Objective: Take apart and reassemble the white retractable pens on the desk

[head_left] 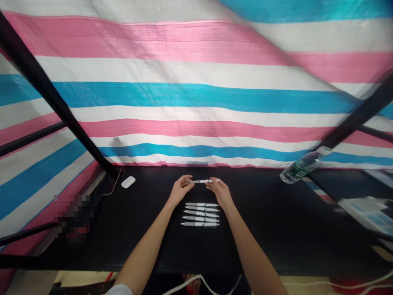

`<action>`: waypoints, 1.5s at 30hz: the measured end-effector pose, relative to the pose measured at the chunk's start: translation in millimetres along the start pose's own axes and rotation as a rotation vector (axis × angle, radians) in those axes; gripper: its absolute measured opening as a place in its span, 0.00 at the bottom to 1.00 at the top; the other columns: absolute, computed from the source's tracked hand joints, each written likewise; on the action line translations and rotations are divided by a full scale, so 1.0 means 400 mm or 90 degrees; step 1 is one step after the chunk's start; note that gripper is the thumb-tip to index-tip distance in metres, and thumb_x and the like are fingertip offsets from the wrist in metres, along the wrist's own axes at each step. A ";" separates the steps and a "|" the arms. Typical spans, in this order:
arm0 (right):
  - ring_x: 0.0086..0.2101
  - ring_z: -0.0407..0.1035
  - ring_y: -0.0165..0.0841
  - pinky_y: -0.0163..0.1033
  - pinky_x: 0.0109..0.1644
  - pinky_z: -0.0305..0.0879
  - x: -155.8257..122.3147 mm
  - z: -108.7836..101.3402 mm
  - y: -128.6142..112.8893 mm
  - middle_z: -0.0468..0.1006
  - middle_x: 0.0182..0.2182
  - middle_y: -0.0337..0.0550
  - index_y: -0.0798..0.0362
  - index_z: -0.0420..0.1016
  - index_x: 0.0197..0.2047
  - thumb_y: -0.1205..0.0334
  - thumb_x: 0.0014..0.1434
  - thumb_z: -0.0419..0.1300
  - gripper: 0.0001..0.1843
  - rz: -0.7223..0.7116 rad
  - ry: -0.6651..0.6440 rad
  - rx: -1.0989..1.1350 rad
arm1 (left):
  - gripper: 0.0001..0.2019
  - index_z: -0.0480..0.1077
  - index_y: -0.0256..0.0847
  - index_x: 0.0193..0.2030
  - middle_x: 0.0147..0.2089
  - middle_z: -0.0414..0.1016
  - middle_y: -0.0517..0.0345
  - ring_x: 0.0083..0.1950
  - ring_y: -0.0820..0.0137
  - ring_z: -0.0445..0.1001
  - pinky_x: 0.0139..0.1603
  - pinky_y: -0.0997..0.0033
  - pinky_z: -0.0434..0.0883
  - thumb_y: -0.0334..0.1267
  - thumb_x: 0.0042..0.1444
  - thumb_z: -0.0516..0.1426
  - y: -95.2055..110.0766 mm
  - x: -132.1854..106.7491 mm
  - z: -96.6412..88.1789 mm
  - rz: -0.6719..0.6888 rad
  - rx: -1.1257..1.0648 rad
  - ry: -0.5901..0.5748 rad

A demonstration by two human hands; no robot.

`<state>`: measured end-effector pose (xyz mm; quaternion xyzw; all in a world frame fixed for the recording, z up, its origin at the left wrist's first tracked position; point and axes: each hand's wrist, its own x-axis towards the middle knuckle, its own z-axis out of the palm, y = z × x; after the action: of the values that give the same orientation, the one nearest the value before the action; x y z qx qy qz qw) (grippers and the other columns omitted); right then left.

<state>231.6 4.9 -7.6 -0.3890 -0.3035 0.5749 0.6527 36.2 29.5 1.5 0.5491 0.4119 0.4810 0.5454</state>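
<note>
A white and grey pen (202, 181) lies crosswise between my two hands, just beyond a stack of similar pens. My left hand (181, 190) pinches its grey tip end. At the other end, the fingers of my right hand (220, 191) are closed around the pen's white barrel. Nearer to me, several matching pens (201, 214) lie side by side in a column on the black table (144, 233), their tips pointing left.
A white rounded case (128, 182) sits at the back left. At the back right a clear plastic bottle (302, 166) leans at a tilt. Black frame bars (55, 90) and a striped sheet (196, 98) enclose the table. White cables (199, 278) hang along the front edge.
</note>
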 end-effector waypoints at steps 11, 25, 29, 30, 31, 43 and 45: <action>0.37 0.74 0.36 0.50 0.50 0.68 0.008 0.000 -0.020 0.76 0.28 0.37 0.47 0.71 0.33 0.51 0.44 0.68 0.15 -0.013 0.034 0.145 | 0.25 0.72 0.34 0.47 0.32 0.74 0.53 0.29 0.72 0.71 0.27 0.74 0.65 0.52 0.49 0.62 0.007 0.002 -0.001 -0.014 -0.046 -0.012; 0.22 0.50 0.31 0.41 0.31 0.59 0.003 -0.050 -0.084 0.48 0.21 0.33 0.48 0.51 0.21 0.55 0.57 0.48 0.15 -0.141 0.057 0.291 | 0.24 0.72 0.34 0.40 0.29 0.70 0.56 0.27 0.74 0.68 0.26 0.74 0.64 0.57 0.52 0.58 -0.004 0.013 -0.019 -0.024 -0.061 0.009; 0.22 0.50 0.30 0.40 0.30 0.59 0.008 -0.043 -0.081 0.48 0.22 0.32 0.49 0.50 0.21 0.52 0.59 0.47 0.18 -0.115 0.031 0.330 | 0.24 0.72 0.34 0.39 0.28 0.70 0.56 0.27 0.73 0.68 0.26 0.74 0.64 0.57 0.53 0.56 -0.005 0.011 -0.019 -0.019 -0.024 0.004; 0.23 0.51 0.30 0.41 0.31 0.60 0.009 -0.039 -0.079 0.48 0.22 0.32 0.49 0.50 0.21 0.48 0.59 0.47 0.19 -0.103 0.022 0.333 | 0.24 0.72 0.34 0.39 0.27 0.70 0.57 0.27 0.73 0.68 0.26 0.74 0.64 0.57 0.53 0.56 -0.006 0.011 -0.018 -0.017 -0.007 0.002; 0.23 0.51 0.30 0.41 0.33 0.61 0.010 -0.033 -0.076 0.49 0.22 0.32 0.48 0.49 0.21 0.46 0.60 0.47 0.21 -0.088 0.011 0.333 | 0.23 0.72 0.34 0.39 0.28 0.70 0.57 0.27 0.73 0.68 0.27 0.73 0.65 0.57 0.54 0.55 -0.008 0.010 -0.017 -0.012 0.014 0.000; 0.30 0.65 0.31 0.48 0.53 0.65 0.014 0.042 -0.016 0.66 0.24 0.35 0.49 0.64 0.23 0.55 0.54 0.58 0.12 -0.027 -0.109 0.112 | 0.12 0.76 0.39 0.38 0.31 0.73 0.57 0.30 0.73 0.67 0.33 0.72 0.63 0.44 0.58 0.55 0.027 -0.038 0.014 0.179 0.365 -0.095; 0.32 0.68 0.33 0.45 0.47 0.67 0.018 0.030 -0.010 0.71 0.27 0.37 0.50 0.69 0.28 0.54 0.54 0.58 0.09 -0.071 -0.068 -0.035 | 0.10 0.76 0.39 0.36 0.33 0.74 0.56 0.33 0.71 0.68 0.36 0.71 0.65 0.42 0.57 0.56 0.025 -0.032 -0.003 0.185 0.396 -0.100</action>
<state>224.5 13.8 1.6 -0.3583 -0.3748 0.5487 0.6557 31.5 16.6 10.5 0.7771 0.4131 0.3614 0.3080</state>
